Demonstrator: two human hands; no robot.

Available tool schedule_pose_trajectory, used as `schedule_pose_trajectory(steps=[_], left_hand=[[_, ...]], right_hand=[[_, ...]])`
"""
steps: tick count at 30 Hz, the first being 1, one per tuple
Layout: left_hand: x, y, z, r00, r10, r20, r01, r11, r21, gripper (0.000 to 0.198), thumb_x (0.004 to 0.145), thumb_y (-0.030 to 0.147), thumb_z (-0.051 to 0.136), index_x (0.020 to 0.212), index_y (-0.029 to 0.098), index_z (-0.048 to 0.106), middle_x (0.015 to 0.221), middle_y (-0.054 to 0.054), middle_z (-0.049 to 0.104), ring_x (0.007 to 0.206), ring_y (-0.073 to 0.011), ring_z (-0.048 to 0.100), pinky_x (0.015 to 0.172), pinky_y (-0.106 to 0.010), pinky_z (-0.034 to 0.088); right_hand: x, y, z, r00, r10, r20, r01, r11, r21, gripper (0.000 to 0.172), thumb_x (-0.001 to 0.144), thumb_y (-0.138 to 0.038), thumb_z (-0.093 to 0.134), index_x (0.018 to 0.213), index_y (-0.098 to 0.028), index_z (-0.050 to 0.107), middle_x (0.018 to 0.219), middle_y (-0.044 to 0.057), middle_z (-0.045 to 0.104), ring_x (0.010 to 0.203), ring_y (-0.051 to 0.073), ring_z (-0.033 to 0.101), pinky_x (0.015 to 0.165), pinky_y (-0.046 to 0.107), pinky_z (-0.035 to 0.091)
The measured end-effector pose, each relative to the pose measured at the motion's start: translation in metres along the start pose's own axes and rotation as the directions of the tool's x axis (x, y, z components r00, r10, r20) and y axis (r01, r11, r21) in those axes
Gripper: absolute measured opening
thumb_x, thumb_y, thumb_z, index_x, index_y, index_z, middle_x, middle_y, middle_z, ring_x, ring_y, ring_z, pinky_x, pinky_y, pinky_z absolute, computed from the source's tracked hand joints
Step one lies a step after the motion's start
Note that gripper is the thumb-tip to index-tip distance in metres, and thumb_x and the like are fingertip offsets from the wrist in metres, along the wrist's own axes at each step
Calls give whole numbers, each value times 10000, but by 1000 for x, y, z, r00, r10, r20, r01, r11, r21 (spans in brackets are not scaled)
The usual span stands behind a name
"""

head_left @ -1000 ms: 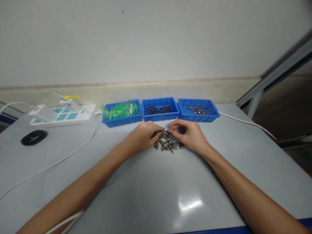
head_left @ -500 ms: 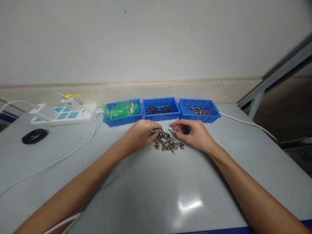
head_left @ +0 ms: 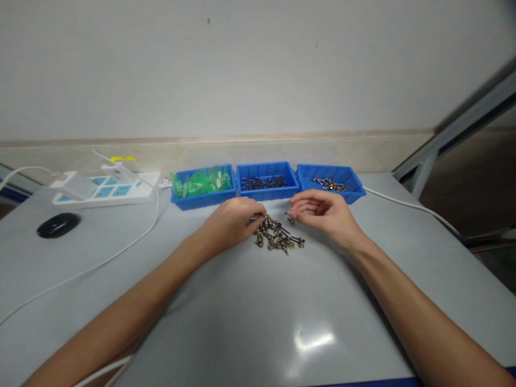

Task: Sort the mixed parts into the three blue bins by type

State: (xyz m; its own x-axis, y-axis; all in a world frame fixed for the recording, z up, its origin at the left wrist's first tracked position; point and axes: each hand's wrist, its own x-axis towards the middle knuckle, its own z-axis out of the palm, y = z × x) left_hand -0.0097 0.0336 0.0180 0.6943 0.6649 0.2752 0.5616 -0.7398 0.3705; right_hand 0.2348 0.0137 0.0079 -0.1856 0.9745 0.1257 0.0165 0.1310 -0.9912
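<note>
A loose pile of small metal screws (head_left: 278, 236), some brassy and some dark, lies on the grey table between my hands. My left hand (head_left: 237, 220) is closed in a pinch at the pile's left edge; what is between its fingertips is too small to make out. On the other side, my right hand (head_left: 326, 215) pinches a small metal screw (head_left: 289, 217) between thumb and fingers, just above the table. Behind the hands, the middle blue bin (head_left: 268, 194) holds dark screws, and the right blue bin (head_left: 350, 192) holds shiny metal fasteners.
The left blue bin (head_left: 203, 202) contains green plastic bags with pale pieces. A white power strip (head_left: 121, 200) with plugged-in adapters and a black mouse (head_left: 58, 225) are at the left. White cables (head_left: 100, 263) run across the table. A wall (head_left: 258, 80) stands behind.
My right hand has shifted slightly right, its fingers curling closer together around the small piece. My left hand's fingertips have drawn together and stay at the pile.
</note>
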Motion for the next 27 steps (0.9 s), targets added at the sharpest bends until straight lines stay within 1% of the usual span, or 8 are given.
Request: schedule_pose_trajectory(steps=[6,8,11,14,17,20,22,27], left_hand=[[-1,-4,-2,994,-1,106,-5,999,52,184,903,88,590,971,165,743,960,-77,739,920,-222,686,836,-328,542],[0,-3,-2,992,-17,123,7,996,85,176,911,98,584,952,162,742,943,-82,730,916,-228,680,821,-331,542],[0,-1,-2,990,-26,135,10,992,123,189,916,90,563,930,161,738,930,-88,717,915,-223,673,816,-322,537],[0,-1,-3,988,-35,152,15,991,130,210,912,73,540,929,156,732,935,-89,707,912,-219,669,813,-318,536],[0,-1,-5,986,-49,160,28,991,129,238,902,49,519,943,150,731,957,-95,708,917,-221,673,822,-322,539],[-1,-3,-5,983,-68,171,43,988,151,255,878,21,519,935,147,733,963,-103,712,934,-230,680,839,-330,541],[-1,-4,-5,982,-82,170,55,986,159,249,866,19,524,919,149,730,948,-102,709,922,-232,680,827,-332,539],[-2,-2,-5,983,-97,155,71,983,169,230,885,53,491,920,153,695,944,-93,678,883,-226,656,764,-322,519]], right_hand=[[4,-2,-7,980,-52,-193,70,993,90,294,630,-326,923,858,-222,770,781,22,753,678,145,689,692,293,591],[4,-3,-7,979,-41,-201,65,991,114,301,615,-341,928,845,-229,769,777,19,753,679,147,687,701,302,590],[4,-3,-4,989,-8,-147,26,992,120,301,623,-342,918,863,-235,771,788,20,755,689,154,692,733,326,595],[10,-2,4,989,-14,-147,34,990,135,274,640,-328,905,856,-240,760,815,15,758,763,173,720,826,363,599],[21,0,13,978,-79,-194,111,981,162,287,681,-317,881,925,-258,740,1007,21,771,987,209,737,993,415,556],[24,1,18,972,-130,-198,166,970,179,384,720,-297,857,1073,-285,707,1253,33,715,1154,228,693,1071,433,511],[20,2,18,970,-131,-207,167,972,163,392,750,-298,836,1113,-292,689,1272,39,706,1122,222,705,1042,423,532],[4,8,15,982,-60,-181,79,992,100,328,792,-333,795,1091,-257,685,1098,56,762,818,178,731,814,366,600]])
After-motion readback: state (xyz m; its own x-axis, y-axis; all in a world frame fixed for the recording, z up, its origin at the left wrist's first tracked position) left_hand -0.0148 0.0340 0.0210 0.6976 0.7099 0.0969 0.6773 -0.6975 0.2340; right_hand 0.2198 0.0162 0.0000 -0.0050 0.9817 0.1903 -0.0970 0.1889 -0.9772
